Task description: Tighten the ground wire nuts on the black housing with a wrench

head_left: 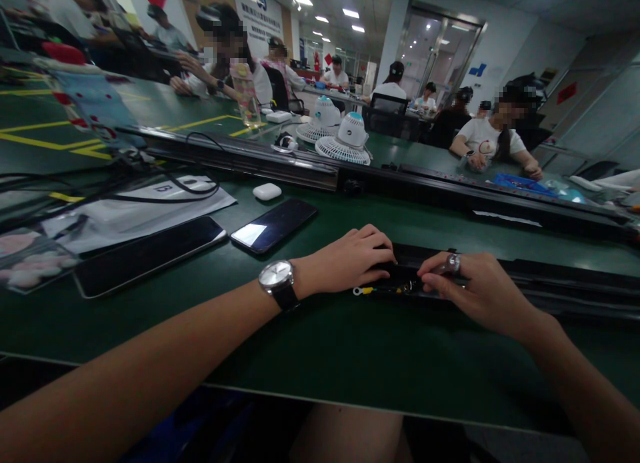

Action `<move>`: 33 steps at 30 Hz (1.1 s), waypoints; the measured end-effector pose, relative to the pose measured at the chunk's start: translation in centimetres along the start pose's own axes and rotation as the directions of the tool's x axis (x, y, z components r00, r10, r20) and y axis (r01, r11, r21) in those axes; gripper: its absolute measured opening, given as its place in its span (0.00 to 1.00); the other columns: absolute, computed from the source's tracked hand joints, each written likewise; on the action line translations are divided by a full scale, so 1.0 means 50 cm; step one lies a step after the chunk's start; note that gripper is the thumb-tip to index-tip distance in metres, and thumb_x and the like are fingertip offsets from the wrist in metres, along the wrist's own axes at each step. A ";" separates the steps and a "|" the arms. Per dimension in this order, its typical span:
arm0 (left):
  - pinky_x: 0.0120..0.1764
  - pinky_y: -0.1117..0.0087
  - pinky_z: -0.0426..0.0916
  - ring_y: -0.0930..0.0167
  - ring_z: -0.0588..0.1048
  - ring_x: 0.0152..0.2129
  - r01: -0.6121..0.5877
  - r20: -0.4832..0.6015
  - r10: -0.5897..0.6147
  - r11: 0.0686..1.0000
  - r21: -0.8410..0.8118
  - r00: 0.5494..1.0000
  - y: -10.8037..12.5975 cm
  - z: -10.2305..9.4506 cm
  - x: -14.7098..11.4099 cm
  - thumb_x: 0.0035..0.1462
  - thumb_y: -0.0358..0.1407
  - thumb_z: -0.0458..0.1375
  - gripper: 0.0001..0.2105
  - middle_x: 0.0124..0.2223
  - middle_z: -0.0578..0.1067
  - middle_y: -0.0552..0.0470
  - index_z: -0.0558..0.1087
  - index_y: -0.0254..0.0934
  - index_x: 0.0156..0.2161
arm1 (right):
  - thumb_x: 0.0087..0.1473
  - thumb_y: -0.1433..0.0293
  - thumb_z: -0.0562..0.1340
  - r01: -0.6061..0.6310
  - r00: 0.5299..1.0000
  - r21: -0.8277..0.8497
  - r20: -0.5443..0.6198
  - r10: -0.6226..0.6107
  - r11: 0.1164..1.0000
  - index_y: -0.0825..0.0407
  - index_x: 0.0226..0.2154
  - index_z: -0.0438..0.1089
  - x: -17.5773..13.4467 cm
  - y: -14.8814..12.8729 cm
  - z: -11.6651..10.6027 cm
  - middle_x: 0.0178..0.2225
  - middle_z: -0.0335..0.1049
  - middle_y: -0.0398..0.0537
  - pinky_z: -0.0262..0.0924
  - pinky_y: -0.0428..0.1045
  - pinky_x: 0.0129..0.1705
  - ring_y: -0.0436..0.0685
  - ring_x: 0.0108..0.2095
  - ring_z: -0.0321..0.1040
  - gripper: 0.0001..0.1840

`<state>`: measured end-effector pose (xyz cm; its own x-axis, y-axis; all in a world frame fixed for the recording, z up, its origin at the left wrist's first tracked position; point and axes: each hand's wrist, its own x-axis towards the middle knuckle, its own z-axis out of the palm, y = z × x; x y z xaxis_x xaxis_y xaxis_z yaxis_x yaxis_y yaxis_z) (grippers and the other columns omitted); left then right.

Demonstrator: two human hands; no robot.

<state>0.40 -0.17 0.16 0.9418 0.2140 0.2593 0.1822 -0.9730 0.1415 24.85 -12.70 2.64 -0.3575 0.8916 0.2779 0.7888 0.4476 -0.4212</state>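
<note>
The yellow-and-green wire [391, 290] lies along the near side of the black rail [550, 293], just beside the right hand [480, 290] at its nine o'clock. Its ring terminal [357, 291] sits at six o'clock from the left hand [357, 258]. The right thumb and forefinger bend together in a pinch; whether they grip anything cannot be told. The left fingers curl at the rail's nine-o'clock end, their hold likewise unclear. A phone [275, 226] lies at the left hand's ten o'clock.

Two white fans [345, 143], two dark-screened devices [280, 224] and one ring terminal [362, 291] are visible.
</note>
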 end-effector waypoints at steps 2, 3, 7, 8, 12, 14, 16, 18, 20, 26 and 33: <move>0.55 0.60 0.65 0.62 0.66 0.56 0.004 -0.005 -0.004 1.000 -0.002 1.000 0.000 0.000 0.000 0.68 0.37 0.58 0.12 0.58 0.71 0.45 0.73 0.40 0.55 | 0.67 0.67 0.60 0.059 0.998 -0.028 0.031 -0.058 0.998 0.46 0.43 0.76 -0.001 0.005 -0.007 0.39 0.81 0.44 0.67 0.49 0.40 0.55 0.36 0.77 0.09; 0.55 0.60 0.65 0.62 0.66 0.56 0.005 -0.004 -0.005 1.000 -0.002 1.000 0.001 -0.001 0.000 0.68 0.37 0.58 0.12 0.58 0.71 0.45 0.73 0.41 0.55 | 0.67 0.68 0.59 0.085 0.995 -0.028 0.044 -0.084 0.996 0.45 0.44 0.76 -0.002 0.007 -0.012 0.40 0.81 0.44 0.66 0.49 0.42 0.55 0.39 0.77 0.09; 0.56 0.60 0.64 0.62 0.65 0.56 0.011 0.008 -0.011 1.000 0.009 1.000 0.001 -0.001 0.000 0.68 0.37 0.58 0.12 0.58 0.70 0.46 0.73 0.41 0.54 | 0.67 0.69 0.60 0.103 0.994 0.024 0.036 -0.103 0.994 0.45 0.45 0.75 -0.006 0.014 -0.030 0.42 0.80 0.43 0.66 0.48 0.44 0.55 0.42 0.77 0.08; 0.56 0.60 0.64 0.62 0.65 0.56 0.012 0.008 -0.012 1.000 0.009 1.000 0.000 0.000 0.000 0.68 0.38 0.58 0.12 0.58 0.70 0.46 0.73 0.41 0.54 | 0.67 0.69 0.61 0.086 0.996 0.028 0.022 -0.087 0.996 0.46 0.45 0.75 -0.006 0.014 -0.032 0.42 0.80 0.43 0.66 0.48 0.44 0.54 0.41 0.77 0.08; 0.56 0.60 0.64 0.62 0.65 0.56 0.010 0.007 -0.010 1.000 -0.001 1.000 -0.001 0.000 0.000 0.69 0.38 0.57 0.12 0.58 0.70 0.45 0.73 0.41 0.54 | 0.67 0.67 0.60 -0.033 0.999 0.049 -0.033 0.035 0.998 0.46 0.42 0.76 -0.006 0.009 -0.032 0.35 0.81 0.41 0.67 0.47 0.38 0.53 0.34 0.78 0.08; 0.56 0.60 0.64 0.62 0.65 0.56 0.008 0.003 -0.008 1.000 -0.002 1.000 -0.001 0.000 0.000 0.69 0.38 0.57 0.12 0.58 0.71 0.46 0.73 0.41 0.54 | 0.66 0.66 0.60 -0.086 0.994 0.081 -0.055 0.091 0.993 0.48 0.41 0.76 -0.004 0.004 -0.028 0.31 0.80 0.42 0.67 0.48 0.35 0.54 0.31 0.78 0.08; 0.56 0.60 0.65 0.62 0.65 0.56 0.006 0.000 -0.006 1.000 -0.002 1.000 -0.001 0.000 -0.001 0.68 0.38 0.58 0.11 0.58 0.71 0.46 0.73 0.41 0.54 | 0.66 0.64 0.61 -0.118 0.988 0.103 -0.085 0.127 0.988 0.49 0.39 0.76 -0.001 -0.001 -0.021 0.28 0.80 0.42 0.67 0.48 0.33 0.55 0.29 0.77 0.09; 0.56 0.60 0.65 0.61 0.65 0.56 0.003 -0.001 -0.003 1.000 -0.001 1.000 0.000 0.000 -0.001 0.68 0.38 0.58 0.12 0.58 0.71 0.46 0.73 0.41 0.54 | 0.65 0.62 0.63 -0.135 0.983 0.110 -0.112 0.148 0.985 0.49 0.36 0.77 0.001 -0.006 -0.014 0.27 0.80 0.43 0.67 0.48 0.31 0.55 0.27 0.77 0.10; 0.56 0.60 0.65 0.61 0.65 0.56 0.001 -0.004 -0.001 1.000 0.002 1.000 0.000 0.001 -0.001 0.68 0.37 0.58 0.12 0.58 0.71 0.45 0.73 0.40 0.54 | 0.64 0.62 0.63 -0.130 0.983 0.103 -0.114 0.141 0.986 0.49 0.35 0.77 0.002 -0.009 -0.009 0.26 0.80 0.43 0.66 0.47 0.29 0.54 0.26 0.76 0.10; 0.55 0.61 0.65 0.62 0.66 0.56 0.006 -0.025 -0.006 1.000 -0.010 1.000 -0.001 0.004 0.000 0.68 0.38 0.59 0.12 0.57 0.71 0.46 0.73 0.40 0.54 | 0.64 0.63 0.63 -0.105 0.990 0.099 -0.088 0.114 0.990 0.48 0.36 0.78 0.001 -0.011 -0.002 0.28 0.81 0.43 0.67 0.48 0.31 0.54 0.26 0.77 0.10; 0.55 0.60 0.65 0.61 0.66 0.56 0.008 -0.002 -0.008 1.000 -0.007 1.000 0.001 0.000 -0.001 0.68 0.38 0.58 0.13 0.58 0.71 0.45 0.73 0.40 0.55 | 0.65 0.65 0.61 -0.009 0.999 0.023 -0.042 0.010 1.000 0.47 0.38 0.78 -0.002 -0.003 -0.005 0.37 0.83 0.45 0.69 0.49 0.36 0.55 0.32 0.78 0.10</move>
<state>0.33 -0.24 0.16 0.9398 0.2215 0.2601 0.1873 -0.9708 0.1502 24.91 -12.85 2.89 -0.3283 0.8923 0.3098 0.7802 0.4410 -0.4437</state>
